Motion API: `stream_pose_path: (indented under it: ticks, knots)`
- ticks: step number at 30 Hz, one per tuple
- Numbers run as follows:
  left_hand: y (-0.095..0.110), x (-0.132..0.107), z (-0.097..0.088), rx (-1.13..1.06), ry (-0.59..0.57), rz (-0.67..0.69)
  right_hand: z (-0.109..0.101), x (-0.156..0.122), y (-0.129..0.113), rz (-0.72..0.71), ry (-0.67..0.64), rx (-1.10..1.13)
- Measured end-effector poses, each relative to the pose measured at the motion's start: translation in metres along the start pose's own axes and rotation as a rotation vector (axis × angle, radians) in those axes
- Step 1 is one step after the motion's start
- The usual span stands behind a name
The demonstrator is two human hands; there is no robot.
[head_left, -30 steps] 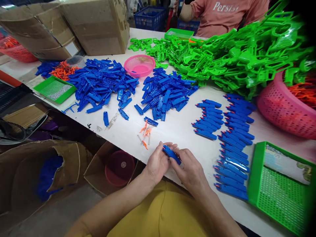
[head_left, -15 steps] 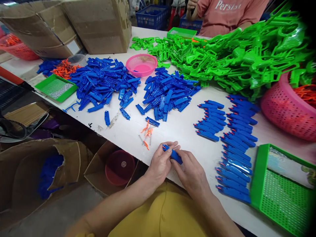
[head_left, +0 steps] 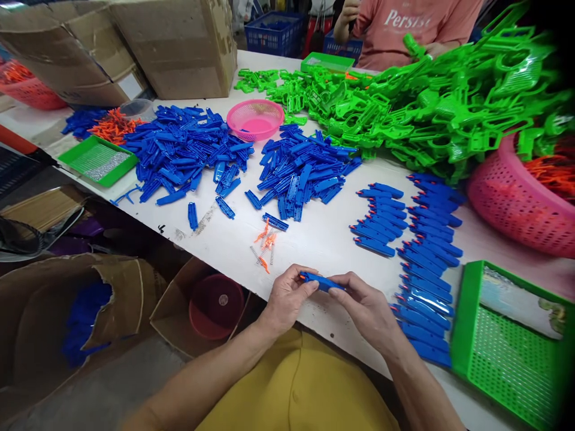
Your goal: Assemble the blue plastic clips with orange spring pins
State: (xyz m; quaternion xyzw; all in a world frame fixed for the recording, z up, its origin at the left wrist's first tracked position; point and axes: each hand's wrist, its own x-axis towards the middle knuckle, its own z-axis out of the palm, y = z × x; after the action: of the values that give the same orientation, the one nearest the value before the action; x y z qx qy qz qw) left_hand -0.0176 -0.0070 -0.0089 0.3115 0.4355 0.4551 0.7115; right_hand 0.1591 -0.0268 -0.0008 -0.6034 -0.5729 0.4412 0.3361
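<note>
Between both hands, just over the table's near edge, is a long blue plastic piece [head_left: 324, 282] with an orange tip at its left end. My left hand [head_left: 290, 294] pinches the tip end, thumb in front and fingers behind. The other end is in my right hand [head_left: 365, 304], also between thumb and fingers. Beyond my left hand lie small orange parts [head_left: 268, 241] and thin metal springs [head_left: 259, 257]. Right of my hands, similar blue pieces with orange tips [head_left: 424, 281] lie in overlapping rows. A loose blue half-shell [head_left: 275, 222] rests behind the orange parts.
Blue shells form two piles [head_left: 300, 173] near a pink basket [head_left: 255, 120]. Green toy-gun parts [head_left: 404, 108] are heaped at the back right. A green tray [head_left: 471, 335] stands right, below a larger pink basket [head_left: 503, 197]. Cardboard boxes [head_left: 179, 48] stand at back left. A person sits opposite.
The blue piece has turned from slanting to nearly level, its long side now showing. My right hand has shifted right along it to the far end. The view has moved slightly.
</note>
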Motion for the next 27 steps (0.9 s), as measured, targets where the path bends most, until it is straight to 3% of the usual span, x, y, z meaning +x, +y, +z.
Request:
stream_pose_path:
  ticks: [5, 9, 12, 15, 18, 21, 23, 25, 27]
  knots:
    - [0.001, 0.008, -0.004, 0.012, -0.030, -0.016, 0.009, -0.003, -0.001, -0.019, 0.030, -0.104]
    - [-0.003, 0.011, -0.003, 0.058, -0.005, -0.033, 0.013, -0.005, 0.012, -0.117, 0.077, -0.289]
    - [0.000, 0.002, -0.004, 0.071, -0.025, -0.041, 0.007, -0.004, 0.028, -0.194, 0.056, -0.451]
    - [0.020, -0.011, -0.020, 0.154, -0.017, 0.080, -0.011, 0.003, 0.040, -0.248, 0.205, -0.637]
    - [0.058, -0.007, -0.064, 0.455, 0.134, 0.255, -0.031, 0.014, 0.044, -0.264, 0.388, -0.842]
    - [0.098, 0.019, -0.131, 0.909, 0.464, 0.470, -0.034, 0.024, 0.035, -0.294, 0.486, -0.955]
    - [0.119, 0.041, -0.175, 1.177, 0.648, 0.519, -0.018, 0.031, 0.023, -0.377, 0.489, -0.920]
    - [0.134, 0.059, -0.207, 1.362, 0.765, 0.467, 0.013, 0.036, 0.007, -0.497, 0.375, -0.791]
    - [0.142, 0.071, -0.225, 1.441, 0.760, 0.413, 0.053, 0.041, -0.009, -0.599, 0.192, -0.661]
